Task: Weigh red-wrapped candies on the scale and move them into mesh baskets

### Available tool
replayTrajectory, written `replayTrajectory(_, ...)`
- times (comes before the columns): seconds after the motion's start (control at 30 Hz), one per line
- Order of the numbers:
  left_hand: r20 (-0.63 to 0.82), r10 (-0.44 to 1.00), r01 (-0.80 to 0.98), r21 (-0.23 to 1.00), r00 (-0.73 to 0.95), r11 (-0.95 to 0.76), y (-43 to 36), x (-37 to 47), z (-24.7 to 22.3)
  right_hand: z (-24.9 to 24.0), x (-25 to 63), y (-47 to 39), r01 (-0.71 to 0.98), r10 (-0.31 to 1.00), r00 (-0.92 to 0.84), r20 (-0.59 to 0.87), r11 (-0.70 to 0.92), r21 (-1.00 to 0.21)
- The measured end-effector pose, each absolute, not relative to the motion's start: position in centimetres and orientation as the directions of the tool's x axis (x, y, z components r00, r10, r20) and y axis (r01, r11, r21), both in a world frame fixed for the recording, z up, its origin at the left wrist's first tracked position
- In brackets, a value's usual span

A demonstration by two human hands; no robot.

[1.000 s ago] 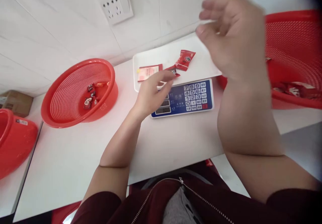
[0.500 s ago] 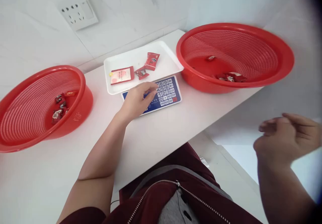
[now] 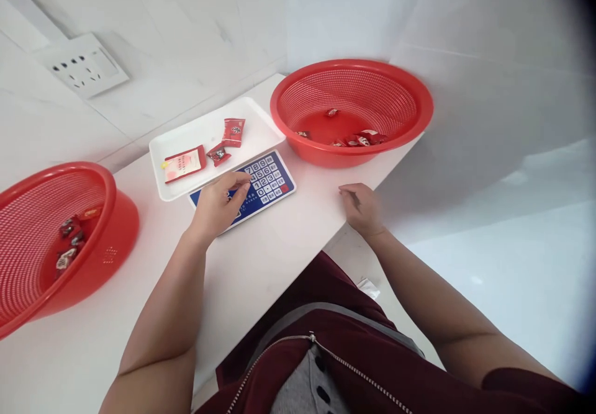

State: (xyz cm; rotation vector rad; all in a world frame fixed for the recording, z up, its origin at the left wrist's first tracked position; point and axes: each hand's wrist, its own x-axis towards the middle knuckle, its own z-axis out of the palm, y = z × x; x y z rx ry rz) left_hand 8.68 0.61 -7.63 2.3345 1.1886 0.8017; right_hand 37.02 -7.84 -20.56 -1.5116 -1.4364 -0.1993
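My left hand (image 3: 220, 204) rests over the left part of a blue scale panel (image 3: 246, 212) with white number keys. Its fingers are loosely curled, with nothing seen in them. Behind the panel is a white tray (image 3: 158, 153). On it lie a red-and-cream packet (image 3: 185, 164), a small red wrapped sweet (image 3: 218, 154) and a larger red packet (image 3: 233, 131). My right hand (image 3: 364, 208) is at the table's right edge, its fingers curled closed and no object showing. Nearest to it is the right red basket (image 3: 321, 158), which holds several small wrapped sweets (image 3: 361, 141).
Another red basket (image 3: 123, 225) stands at the left with several wrapped sweets (image 3: 69, 240) inside. A socket panel (image 3: 81, 63) is on the tiled wall behind. The white table (image 3: 261, 259) ends in a slanting edge near my body. White scraps (image 3: 369, 288) lie on the floor.
My right hand has come in from the far right to the table's edge. My left hand stays over the scale panel. The view has turned to the right.
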Motion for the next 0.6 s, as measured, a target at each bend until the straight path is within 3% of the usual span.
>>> replayTrajectory(0.43,0.325,0.797,0.559,0.579,0.509,-0.593,0.5,8.2,-7.4,-22.0,37.0,-7.7,0.814,0.517,0.333,0.789,0.264,-0.517)
replayTrajectory(0.6,0.298,0.793,0.531,0.612,0.532,-0.586,0.7,8.2,-7.6,-22.2,37.1,-7.8,0.808,0.542,0.345,0.766,0.244,-0.536)
